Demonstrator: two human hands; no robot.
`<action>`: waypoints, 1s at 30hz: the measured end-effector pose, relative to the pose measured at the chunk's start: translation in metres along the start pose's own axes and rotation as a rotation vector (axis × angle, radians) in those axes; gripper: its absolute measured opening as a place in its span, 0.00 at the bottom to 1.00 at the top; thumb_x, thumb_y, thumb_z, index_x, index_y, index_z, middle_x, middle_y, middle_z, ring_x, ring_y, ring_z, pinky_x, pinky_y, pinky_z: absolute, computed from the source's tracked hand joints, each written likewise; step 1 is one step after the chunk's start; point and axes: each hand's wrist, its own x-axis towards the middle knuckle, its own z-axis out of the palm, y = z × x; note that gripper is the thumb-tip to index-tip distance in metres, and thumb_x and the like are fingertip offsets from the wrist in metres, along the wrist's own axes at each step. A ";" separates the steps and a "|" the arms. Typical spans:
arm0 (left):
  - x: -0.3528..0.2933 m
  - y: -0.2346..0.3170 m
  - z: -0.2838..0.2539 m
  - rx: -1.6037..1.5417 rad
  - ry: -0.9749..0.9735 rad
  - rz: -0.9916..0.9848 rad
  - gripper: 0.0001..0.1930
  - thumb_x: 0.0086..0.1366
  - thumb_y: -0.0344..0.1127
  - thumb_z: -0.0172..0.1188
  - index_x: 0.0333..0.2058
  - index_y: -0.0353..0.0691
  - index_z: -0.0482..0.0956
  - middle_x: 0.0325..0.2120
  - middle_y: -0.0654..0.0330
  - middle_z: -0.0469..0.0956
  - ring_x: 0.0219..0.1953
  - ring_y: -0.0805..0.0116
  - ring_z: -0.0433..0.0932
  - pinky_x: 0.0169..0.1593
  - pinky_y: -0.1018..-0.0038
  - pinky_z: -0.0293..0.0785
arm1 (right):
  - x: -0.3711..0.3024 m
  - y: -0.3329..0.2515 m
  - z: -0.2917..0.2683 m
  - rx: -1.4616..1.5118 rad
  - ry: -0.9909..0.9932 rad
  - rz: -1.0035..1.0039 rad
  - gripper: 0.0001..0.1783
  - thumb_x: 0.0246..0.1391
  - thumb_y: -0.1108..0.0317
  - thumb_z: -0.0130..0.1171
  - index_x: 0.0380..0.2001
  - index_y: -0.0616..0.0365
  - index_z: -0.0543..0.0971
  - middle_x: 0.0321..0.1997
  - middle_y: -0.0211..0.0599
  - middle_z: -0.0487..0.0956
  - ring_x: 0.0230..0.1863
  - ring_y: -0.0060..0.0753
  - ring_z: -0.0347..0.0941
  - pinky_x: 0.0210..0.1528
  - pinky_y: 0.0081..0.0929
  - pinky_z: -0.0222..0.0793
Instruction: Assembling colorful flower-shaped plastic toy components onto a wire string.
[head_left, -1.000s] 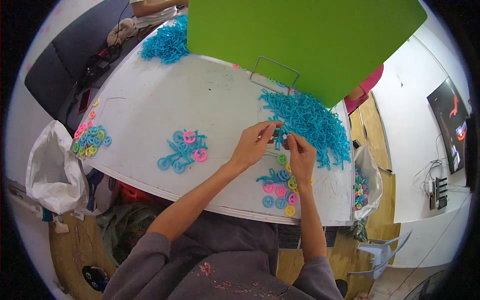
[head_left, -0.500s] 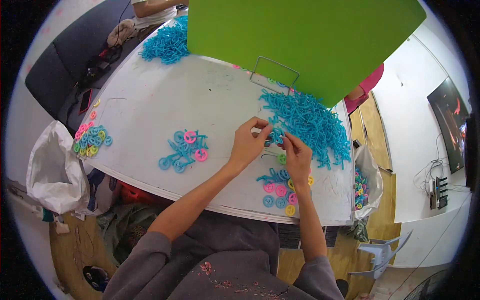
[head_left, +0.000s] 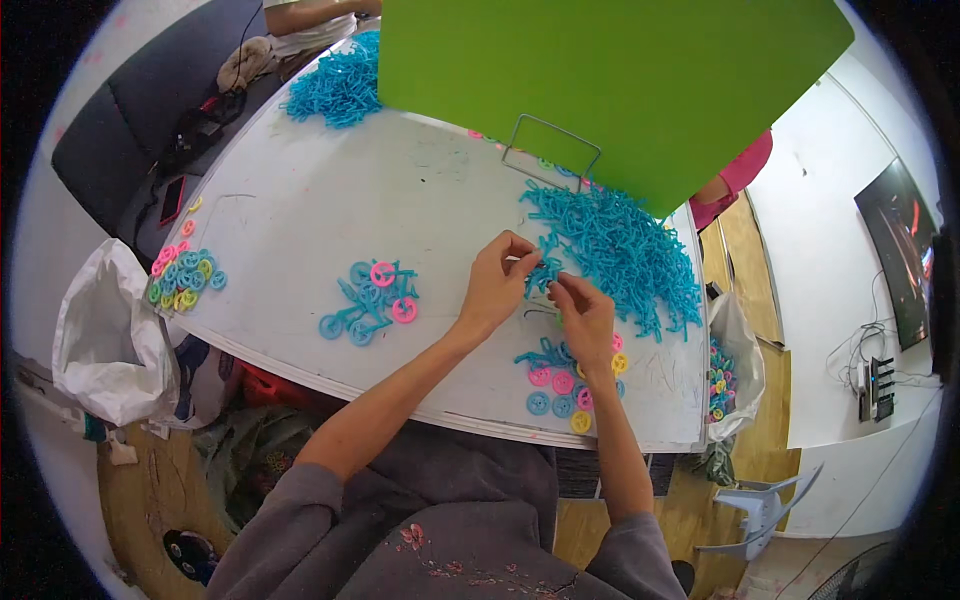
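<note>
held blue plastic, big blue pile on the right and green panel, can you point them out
Held blue plastic (head_left: 541, 273): head view, on its exposed middle.
Big blue pile (head_left: 622, 245): head view, around its middle.
Green panel (head_left: 610, 90): head view, on its broad face.

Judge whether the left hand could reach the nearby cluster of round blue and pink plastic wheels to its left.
Likely yes: only white tabletop shows between the left hand and that cluster, though the hand holds blue plastic pieces.
</note>
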 end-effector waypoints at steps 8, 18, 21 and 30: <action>-0.006 0.002 0.006 0.127 0.189 0.074 0.07 0.62 0.32 0.60 0.31 0.32 0.76 0.28 0.59 0.79 0.32 0.73 0.78 0.38 0.76 0.75 | -0.003 -0.016 0.002 -0.061 0.108 -0.172 0.12 0.53 0.75 0.59 0.41 0.63 0.81 0.36 0.39 0.82 0.37 0.26 0.79 0.42 0.22 0.73; -0.017 0.006 0.016 0.239 0.298 0.321 0.07 0.61 0.30 0.61 0.31 0.32 0.74 0.32 0.57 0.76 0.32 0.71 0.78 0.39 0.74 0.78 | -0.005 -0.021 0.006 0.063 0.148 0.004 0.10 0.52 0.74 0.60 0.39 0.64 0.81 0.35 0.40 0.83 0.33 0.28 0.80 0.36 0.21 0.74; -0.018 0.008 0.018 0.175 0.268 0.320 0.05 0.61 0.28 0.60 0.32 0.33 0.74 0.32 0.58 0.75 0.33 0.72 0.77 0.38 0.75 0.77 | -0.003 -0.018 0.005 0.036 0.102 0.034 0.11 0.53 0.73 0.60 0.40 0.67 0.81 0.36 0.42 0.83 0.33 0.28 0.81 0.36 0.21 0.74; -0.017 0.009 0.015 -0.022 0.242 0.167 0.07 0.62 0.30 0.60 0.32 0.32 0.74 0.30 0.56 0.77 0.32 0.70 0.78 0.34 0.74 0.74 | 0.001 -0.009 0.002 0.289 -0.137 0.132 0.14 0.53 0.77 0.56 0.44 0.70 0.78 0.36 0.41 0.82 0.32 0.26 0.79 0.37 0.23 0.75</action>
